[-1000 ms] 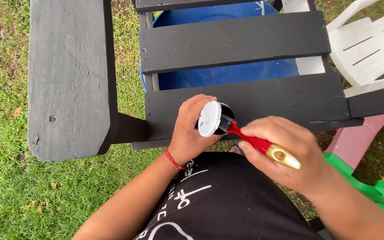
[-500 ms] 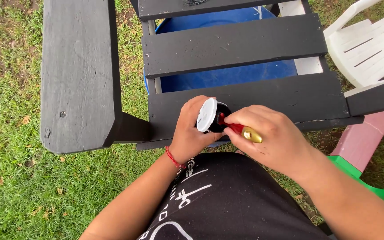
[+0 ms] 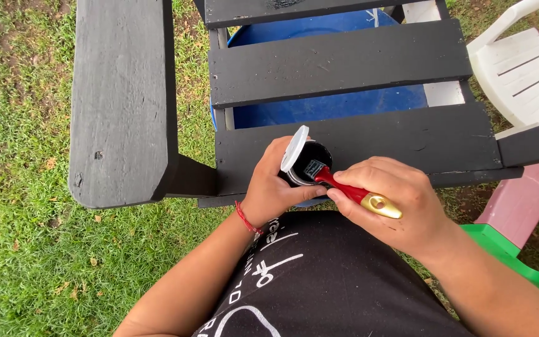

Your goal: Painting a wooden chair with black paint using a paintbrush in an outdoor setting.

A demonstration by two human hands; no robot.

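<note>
The left hand (image 3: 272, 190) has its grip clenched around a small paint pot (image 3: 305, 165) with a white lid (image 3: 294, 148) tipped up at 11 o'clock of the pot. The right hand (image 3: 394, 203), at 3 o'clock of the pot, grasps a red-handled brush (image 3: 350, 190), bristles dipped into the black paint. Both hover over the front slat of a black wooden chair (image 3: 344, 62), with a white plastic chair (image 3: 525, 68) at 2 o'clock

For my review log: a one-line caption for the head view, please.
Left hand holds small black paint pot; right hand dips red-handled brush beside black wooden slatted chair.
</note>
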